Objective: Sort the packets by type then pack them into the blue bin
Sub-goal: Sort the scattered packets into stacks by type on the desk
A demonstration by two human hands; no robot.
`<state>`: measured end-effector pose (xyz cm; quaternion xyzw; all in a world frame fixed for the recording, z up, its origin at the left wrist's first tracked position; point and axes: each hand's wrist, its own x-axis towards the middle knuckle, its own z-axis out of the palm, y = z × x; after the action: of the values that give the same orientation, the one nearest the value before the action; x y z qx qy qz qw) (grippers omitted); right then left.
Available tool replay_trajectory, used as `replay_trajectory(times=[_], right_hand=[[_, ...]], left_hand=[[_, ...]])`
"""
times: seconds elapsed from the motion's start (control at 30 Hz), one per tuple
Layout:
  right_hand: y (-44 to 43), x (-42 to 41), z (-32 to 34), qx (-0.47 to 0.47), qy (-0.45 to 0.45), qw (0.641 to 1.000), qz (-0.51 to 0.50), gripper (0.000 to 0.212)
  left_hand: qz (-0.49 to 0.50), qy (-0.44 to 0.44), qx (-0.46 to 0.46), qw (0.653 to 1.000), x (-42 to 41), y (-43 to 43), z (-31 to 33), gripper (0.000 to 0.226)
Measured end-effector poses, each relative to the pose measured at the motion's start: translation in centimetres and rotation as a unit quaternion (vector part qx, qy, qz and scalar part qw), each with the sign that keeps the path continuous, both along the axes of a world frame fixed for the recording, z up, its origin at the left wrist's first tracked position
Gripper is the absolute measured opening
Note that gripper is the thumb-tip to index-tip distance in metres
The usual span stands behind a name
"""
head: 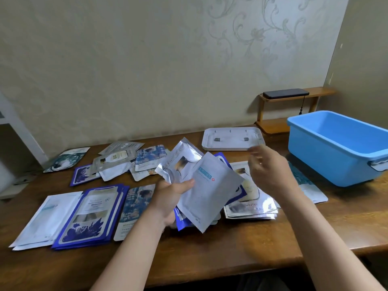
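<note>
My left hand (171,198) grips a fanned bunch of packets (206,190) above the table's middle; a white packet with a pale blue label faces me, silver ones behind it. My right hand (269,171), blurred, hovers just right of the bunch with fingers apart and nothing in it. Sorted piles lie at the front left: white packets (45,219), dark blue bordered packets (88,217), a blue patterned packet (136,204). A silver pile (252,206) lies under my right hand. The blue bin (336,152) stands at the right, with nothing visible inside.
Loose mixed packets (117,162) are scattered at the back left of the wooden table (210,253). A white tray (232,138) lies by the wall. A small wooden shelf (294,108) with a black phone stands behind the bin. A teal packet (304,177) lies beside the bin.
</note>
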<state>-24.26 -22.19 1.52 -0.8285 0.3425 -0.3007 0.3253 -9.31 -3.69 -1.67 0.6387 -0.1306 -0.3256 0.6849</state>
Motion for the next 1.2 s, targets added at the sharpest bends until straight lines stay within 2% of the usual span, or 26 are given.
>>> replay_trajectory(times=[0.07,0.17,0.3,0.4,0.53,0.7,0.87,1.03,1.2], right_hand=[[0.4,0.3,2.4,0.044,-0.028,0.996,0.078,0.031],[1.4,1.1,4.5,0.104,0.014,0.977,0.185,0.030],[2.4,2.2,4.4,0.090,0.048,0.970,0.220,0.021],[2.4,2.9,3.6,0.083,0.049,0.973,0.210,0.019],[2.2,3.3,2.8,0.106,0.020,0.975,0.195,0.036],[2.2,3.5,2.6,0.148,-0.054,0.969,0.190,0.021],[1.6,3.3,3.0,0.188,-0.126,0.962,0.153,0.011],[0.6,2.6,3.2,0.226,-0.198,0.946,0.121,0.007],[-1.9,2.0,2.7,0.225,-0.210,0.950,0.050,0.005]], left_hand=[[-0.052,-0.005,-0.004,0.999,-0.4,0.3,0.5,0.021],[-0.117,-0.028,-0.010,0.993,-0.9,0.5,0.8,0.035],[-0.147,-0.039,-0.001,0.988,-1.2,0.7,1.2,0.039],[-0.148,-0.050,0.017,0.988,-1.2,1.1,1.3,0.029],[-0.147,-0.067,0.013,0.987,-0.9,1.4,1.1,0.021],[-0.136,-0.060,-0.021,0.989,-0.7,1.6,0.8,0.049],[-0.145,-0.046,-0.056,0.987,-0.1,2.2,0.2,0.051],[-0.122,-0.042,-0.048,0.991,0.8,3.2,-0.2,0.047],[-0.064,-0.041,-0.036,0.996,1.4,3.9,-0.7,0.043]])
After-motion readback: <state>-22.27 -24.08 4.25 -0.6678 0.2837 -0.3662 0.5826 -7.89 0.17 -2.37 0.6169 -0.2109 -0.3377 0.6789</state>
